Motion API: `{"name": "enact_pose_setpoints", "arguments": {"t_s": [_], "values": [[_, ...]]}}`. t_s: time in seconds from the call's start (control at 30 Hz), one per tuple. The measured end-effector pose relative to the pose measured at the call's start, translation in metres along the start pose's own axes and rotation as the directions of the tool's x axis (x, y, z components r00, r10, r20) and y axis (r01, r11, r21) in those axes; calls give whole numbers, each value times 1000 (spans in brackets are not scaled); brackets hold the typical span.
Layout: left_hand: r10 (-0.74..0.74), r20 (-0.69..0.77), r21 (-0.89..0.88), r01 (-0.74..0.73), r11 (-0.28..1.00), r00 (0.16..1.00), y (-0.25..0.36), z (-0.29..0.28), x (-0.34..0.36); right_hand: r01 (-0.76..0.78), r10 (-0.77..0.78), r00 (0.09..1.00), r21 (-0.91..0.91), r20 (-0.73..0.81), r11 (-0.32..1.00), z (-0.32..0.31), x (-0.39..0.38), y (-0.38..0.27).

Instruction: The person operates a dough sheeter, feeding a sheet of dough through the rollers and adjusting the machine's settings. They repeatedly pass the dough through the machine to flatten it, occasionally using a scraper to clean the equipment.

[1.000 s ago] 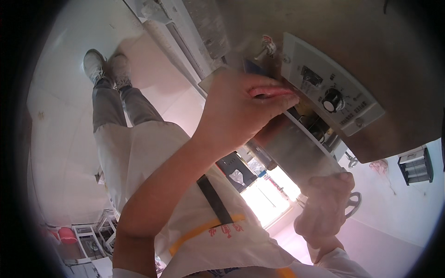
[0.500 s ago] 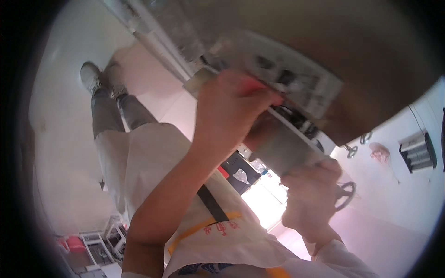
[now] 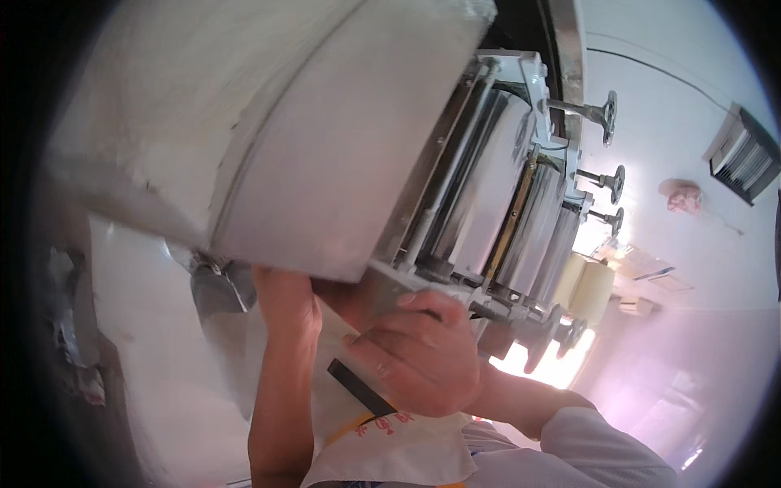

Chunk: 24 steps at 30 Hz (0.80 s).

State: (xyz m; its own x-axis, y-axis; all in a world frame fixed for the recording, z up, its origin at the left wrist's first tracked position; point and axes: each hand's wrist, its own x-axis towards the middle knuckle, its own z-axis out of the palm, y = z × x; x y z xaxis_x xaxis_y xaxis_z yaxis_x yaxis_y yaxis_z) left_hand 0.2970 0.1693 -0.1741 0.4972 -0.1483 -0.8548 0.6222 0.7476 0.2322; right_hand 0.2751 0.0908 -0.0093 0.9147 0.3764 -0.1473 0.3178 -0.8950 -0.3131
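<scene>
My left hand [image 3: 286, 305] is at the lower edge of a smooth pale panel [image 3: 342, 138], its fingers hidden behind that edge. Close to its right, my right hand [image 3: 423, 350] is closed, its fingers curled in front of my apron. A flat grey surface [image 3: 386, 297] lies by the right fingertips; whether they grip it I cannot tell. Just beyond both hands stands a machine with several shiny metal rollers [image 3: 486, 191] set in a white frame.
Metal handwheels [image 3: 610, 118] stick out from the machine's right side. A pale, worn surface [image 3: 187, 89] fills the upper left. A dark slatted box [image 3: 744, 154] and a pinkish bag [image 3: 682, 197] are against the white wall at right.
The view has swung, bringing the rollers and pale panel into sight. My left hand has gone behind the panel's edge; my right hand has come closer to it. Pink-red by the left hand no longer shows.
</scene>
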Motion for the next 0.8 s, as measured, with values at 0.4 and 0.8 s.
{"name": "enact_pose_setpoints", "arguments": {"t_s": [0.4,0.8], "values": [[-18,216,112,-6,994,976,5,-13,12,95,-100,995,140,23,985,-17,-5,27],[-91,169,238,49,970,981,10,-32,-22,-485,127,829,586,545,649,27,-53,-26]]}}
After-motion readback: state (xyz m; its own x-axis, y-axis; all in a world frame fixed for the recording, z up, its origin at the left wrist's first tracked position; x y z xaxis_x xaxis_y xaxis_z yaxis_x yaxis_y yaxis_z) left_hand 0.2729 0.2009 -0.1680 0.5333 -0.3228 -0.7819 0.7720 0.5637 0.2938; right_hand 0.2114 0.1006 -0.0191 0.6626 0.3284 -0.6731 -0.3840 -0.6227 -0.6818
